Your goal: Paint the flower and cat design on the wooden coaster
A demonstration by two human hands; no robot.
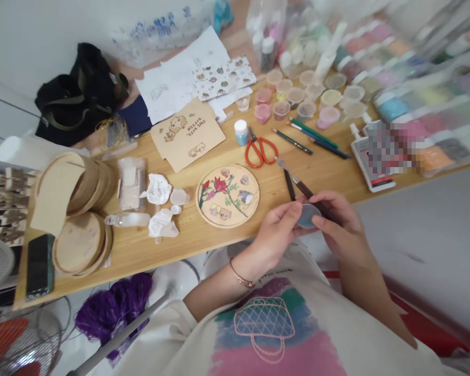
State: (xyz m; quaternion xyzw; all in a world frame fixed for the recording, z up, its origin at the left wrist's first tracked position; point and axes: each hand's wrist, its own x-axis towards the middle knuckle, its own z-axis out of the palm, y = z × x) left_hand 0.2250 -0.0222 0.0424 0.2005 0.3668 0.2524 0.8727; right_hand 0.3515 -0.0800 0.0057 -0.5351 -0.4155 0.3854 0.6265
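Both hands met just off the table's (141, 250) near edge, above the lap. The left hand (276, 237) pinched 1 small grey pot (308, 215) by its side. The right hand (342, 230) gripped the opposite side, with 1 dark-handled brush (302, 188) seemingly tucked under its fingers. The step looked like working the pot's lid, and a next move would need a steady, level grip. Whether the lid sat tight or loose could not be made out.

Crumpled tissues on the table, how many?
2. One crumpled tissue lies left of the painted disc; the other tissue lies just nearer the person. Clutter may hide more.
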